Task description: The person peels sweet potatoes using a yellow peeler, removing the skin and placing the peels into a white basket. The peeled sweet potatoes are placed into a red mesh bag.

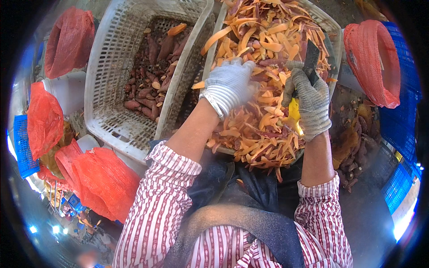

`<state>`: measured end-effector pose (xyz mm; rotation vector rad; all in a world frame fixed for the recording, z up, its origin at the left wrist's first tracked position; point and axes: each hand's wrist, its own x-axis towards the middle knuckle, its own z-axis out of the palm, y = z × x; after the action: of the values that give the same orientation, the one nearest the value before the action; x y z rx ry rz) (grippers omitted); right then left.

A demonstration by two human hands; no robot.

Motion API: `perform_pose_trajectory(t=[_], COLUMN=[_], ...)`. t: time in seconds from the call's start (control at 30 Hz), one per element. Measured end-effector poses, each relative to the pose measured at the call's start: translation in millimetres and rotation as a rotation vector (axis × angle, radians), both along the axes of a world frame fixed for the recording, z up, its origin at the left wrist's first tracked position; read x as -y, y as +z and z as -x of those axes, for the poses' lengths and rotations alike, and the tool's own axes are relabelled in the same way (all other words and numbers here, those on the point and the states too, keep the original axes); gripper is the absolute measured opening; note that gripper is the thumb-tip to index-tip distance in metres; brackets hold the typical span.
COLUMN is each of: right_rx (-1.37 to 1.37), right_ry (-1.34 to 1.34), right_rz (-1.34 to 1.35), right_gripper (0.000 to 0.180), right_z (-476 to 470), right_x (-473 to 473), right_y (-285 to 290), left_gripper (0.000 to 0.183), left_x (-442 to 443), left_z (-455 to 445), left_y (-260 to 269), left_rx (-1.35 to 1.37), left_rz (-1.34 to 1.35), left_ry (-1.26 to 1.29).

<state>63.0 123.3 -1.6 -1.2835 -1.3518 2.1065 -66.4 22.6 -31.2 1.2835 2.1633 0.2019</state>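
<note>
My left hand (229, 85), in a white knit glove, reaches palm down over a heap of orange sweet potato peelings (264, 100). Its fingertips are partly hidden among the peelings, so I cannot tell whether it grips anything. My right hand (310, 100), in a dirty grey knit glove, is closed around a knife-like tool with a yellow handle (294, 112). A wide dark blade (311, 57) points away from me above that hand. The peelings overfill a pale plastic crate (336, 50) before me, and some hang over its near edge.
Left of the peelings stands a white slotted crate (100, 100) with red-skinned sweet potatoes (145, 97) inside. Red mesh sacks (104, 177) lie at the left, another red sack (372, 63) at the right. Sweet potatoes (358, 150) are piled on the right floor near blue crates (399, 117).
</note>
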Motion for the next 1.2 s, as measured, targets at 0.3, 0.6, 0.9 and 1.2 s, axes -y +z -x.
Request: perform_pose_trajectory(t=[0.3, 0.6, 0.9, 1.2], right_rx=[-0.001, -0.003, -0.007, 0.247], right_ry=[0.033, 0.048, 0.047, 0.005], right_rz=[-0.009, -0.019, 0.015, -0.305], right_gripper=[0.018, 0.017, 0.017, 0.018], right_z=[-1.1, -1.2, 1.6, -10.1], right_x=[-0.1, 1.4, 4.1, -20.7], right_y=[-2.9, -3.5, 1.1, 0.6], left_gripper=[0.047, 0.045, 0.044, 0.045], left_x=[1.3, 2.8, 3.2, 3.0], left_z=[0.0, -0.1, -0.3, -2.0], left_y=[-0.5, 0.3, 0.1, 7.0], left_rx=[-0.006, -0.015, -0.022, 0.008], left_rz=[-0.019, -0.014, -0.02, 0.013], left_ry=[-0.002, -0.005, -0.005, 0.016])
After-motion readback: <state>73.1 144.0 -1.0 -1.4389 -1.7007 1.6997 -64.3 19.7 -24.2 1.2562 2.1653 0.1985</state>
